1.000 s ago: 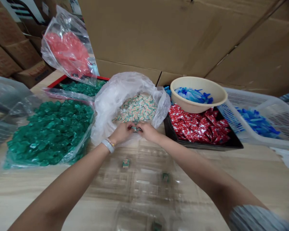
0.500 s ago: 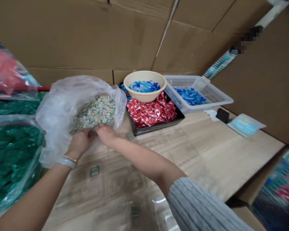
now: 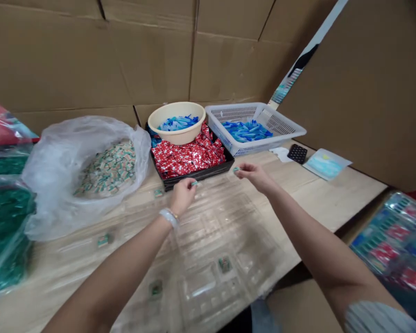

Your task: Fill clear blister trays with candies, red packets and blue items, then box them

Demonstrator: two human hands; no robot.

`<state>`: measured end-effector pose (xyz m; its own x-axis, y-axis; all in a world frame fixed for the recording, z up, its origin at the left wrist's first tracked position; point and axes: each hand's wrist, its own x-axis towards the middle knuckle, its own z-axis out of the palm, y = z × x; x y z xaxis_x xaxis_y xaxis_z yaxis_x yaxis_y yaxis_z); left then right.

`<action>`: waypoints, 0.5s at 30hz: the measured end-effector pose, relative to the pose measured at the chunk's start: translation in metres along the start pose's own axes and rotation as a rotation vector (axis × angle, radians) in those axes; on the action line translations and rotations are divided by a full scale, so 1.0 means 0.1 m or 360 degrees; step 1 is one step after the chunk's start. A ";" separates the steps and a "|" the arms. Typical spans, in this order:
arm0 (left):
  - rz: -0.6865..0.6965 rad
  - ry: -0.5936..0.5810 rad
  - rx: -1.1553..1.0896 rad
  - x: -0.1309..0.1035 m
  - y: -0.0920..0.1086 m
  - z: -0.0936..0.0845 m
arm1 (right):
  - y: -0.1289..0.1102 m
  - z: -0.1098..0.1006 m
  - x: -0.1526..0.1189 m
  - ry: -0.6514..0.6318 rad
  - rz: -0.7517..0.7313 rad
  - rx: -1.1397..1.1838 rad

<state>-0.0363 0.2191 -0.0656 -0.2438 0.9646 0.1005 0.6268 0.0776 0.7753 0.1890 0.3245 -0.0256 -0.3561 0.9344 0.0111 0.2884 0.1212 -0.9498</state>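
Across the middle and lower frame, a pale wood-grained table [image 3: 339, 199] bears clear, thin plastic compartment trays [image 3: 201, 280]. Left of centre, a translucent white plastic bag [image 3: 62, 138] opens around many small green-and-cream pieces [image 3: 116, 169]. Right of it stands a black rectangular box [image 3: 201, 175] of red printed packets [image 3: 180, 162]. Near centre, the left hand [image 3: 183, 199] pinches one small green piece [image 3: 194, 183], poking rightward from its closed fingertips, by the box's front edge and nearer the bag. Farther right, the right hand [image 3: 258, 178] pinches a green-and-white bit [image 3: 236, 169], pointing leftward near the trays' far right corner; its long axis is too small to tell.
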 end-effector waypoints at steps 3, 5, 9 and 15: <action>0.0020 0.0044 0.0172 0.10 0.04 0.32 | 0.32 -0.28 0.12 -0.0008 0.0009 -0.0134; 0.0067 0.0066 0.0340 0.11 0.03 0.41 | 0.48 -0.32 0.24 -0.0088 -0.0051 -0.0257; 0.0176 0.0004 0.0714 0.13 -0.03 0.49 | 0.68 -0.28 0.47 -0.0210 -0.0195 -0.0450; 0.0233 -0.0099 0.0749 0.15 -0.05 0.50 | 0.77 -0.21 0.58 -0.0456 -0.0578 -0.1300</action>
<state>-0.0061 0.2458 -0.0987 -0.0927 0.9860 0.1388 0.9207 0.0318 0.3889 0.2096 0.3955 -0.0912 -0.7207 0.6882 0.0835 0.6124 0.6885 -0.3885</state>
